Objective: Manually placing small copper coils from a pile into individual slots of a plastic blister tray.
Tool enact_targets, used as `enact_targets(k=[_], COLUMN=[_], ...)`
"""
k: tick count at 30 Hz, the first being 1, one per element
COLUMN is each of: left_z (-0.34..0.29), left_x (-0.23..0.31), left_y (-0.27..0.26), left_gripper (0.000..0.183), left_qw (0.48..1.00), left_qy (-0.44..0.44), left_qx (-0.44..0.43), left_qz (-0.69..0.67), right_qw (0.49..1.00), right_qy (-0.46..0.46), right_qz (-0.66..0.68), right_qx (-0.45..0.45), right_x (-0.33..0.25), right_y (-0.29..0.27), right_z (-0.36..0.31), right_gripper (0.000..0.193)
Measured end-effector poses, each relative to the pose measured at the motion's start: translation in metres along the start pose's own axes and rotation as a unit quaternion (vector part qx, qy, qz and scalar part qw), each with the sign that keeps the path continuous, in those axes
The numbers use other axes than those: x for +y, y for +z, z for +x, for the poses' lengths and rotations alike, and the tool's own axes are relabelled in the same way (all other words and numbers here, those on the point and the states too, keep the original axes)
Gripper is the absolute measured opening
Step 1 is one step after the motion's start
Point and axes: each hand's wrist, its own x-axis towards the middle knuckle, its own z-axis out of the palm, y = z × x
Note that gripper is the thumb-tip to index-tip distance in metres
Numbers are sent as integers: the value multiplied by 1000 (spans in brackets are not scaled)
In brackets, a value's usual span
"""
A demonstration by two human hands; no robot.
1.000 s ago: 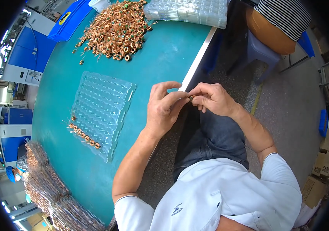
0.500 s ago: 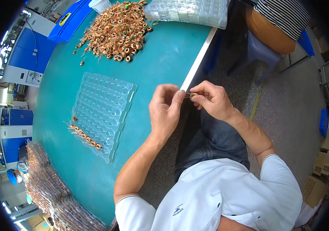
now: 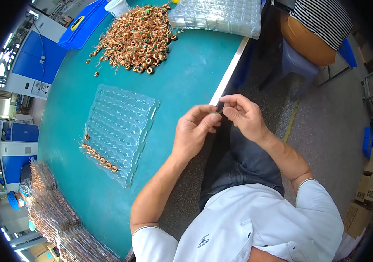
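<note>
At the table's edge, my left hand is closed with thumb and fingers around a small toroidal coil; only a bit of green shows between the fingertips. Close to its right, my right hand has its thumb and forefinger slightly apart, with nothing visible between them. A clear plastic tray with rows of pockets lies on the table left of my hands. Several copper-wound coils sit along its near left side, their wire ends poking past the rim.
A large heap of copper coils covers the far part of the green table. Stacked clear trays stand at the far right, a blue bin at the far left. Filled trays are piled at the near left. Another person sits beyond.
My right fingers have parted and drawn slightly away from the coil's wires. My left hand has turned a little, and the coil is now mostly hidden in its fingers.
</note>
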Motion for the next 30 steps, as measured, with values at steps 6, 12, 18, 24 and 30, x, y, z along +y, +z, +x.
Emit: enact_targets(k=[6, 12, 18, 24, 30], left_z=[2, -8, -48, -118, -174], left_x=[1, 1, 10, 10, 9], left_y=[1, -6, -30, -74, -147], left_gripper=[26, 21, 16, 16, 9], left_qw=[995, 999, 992, 922, 785], left_qy=[-21, -14, -23, 129, 110], left_qx=[-57, 2, 122, 347, 521], left_qz=[81, 48, -15, 114, 317], right_qw=[992, 990, 929, 803, 822], right_qy=[33, 22, -194, -103, -112], right_qz=[43, 33, -313, -587, -558], right_qx=[-117, -134, -22, -10, -20], right_x=[-2, -13, 46, 85, 104], right_y=[-13, 2, 29, 23, 29], right_z=[21, 38, 187, 277, 292], right_gripper=[22, 17, 21, 39, 35])
